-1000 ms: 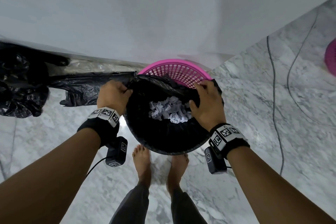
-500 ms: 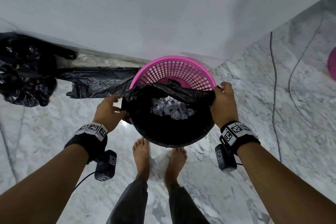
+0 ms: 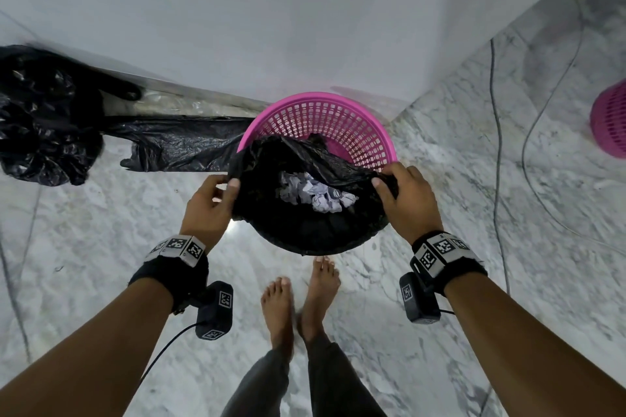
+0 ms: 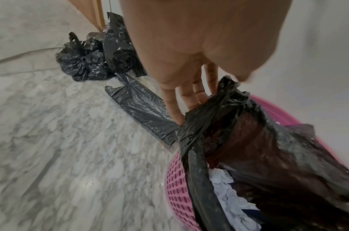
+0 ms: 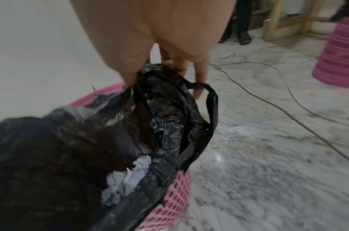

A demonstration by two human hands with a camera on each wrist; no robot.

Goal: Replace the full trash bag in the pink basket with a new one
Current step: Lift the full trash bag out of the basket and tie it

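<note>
The pink basket (image 3: pixel 355 132) stands by the far wall with the full trash bag (image 3: pixel 305 223) still inside, its far rim already peeled off. The left hand (image 3: pixel 210 203) and right hand (image 3: pixel 406 203) each pinch a bunched side between thumb and fingers. Lifting out and relining with the flat new bag (image 3: pixel 183 149) on the left remain.

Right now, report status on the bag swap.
Left hand and right hand pinch full trash bag by its mouth, part-lifted from pink basket. Flat spare bag on floor. Nothing blocking.
</note>
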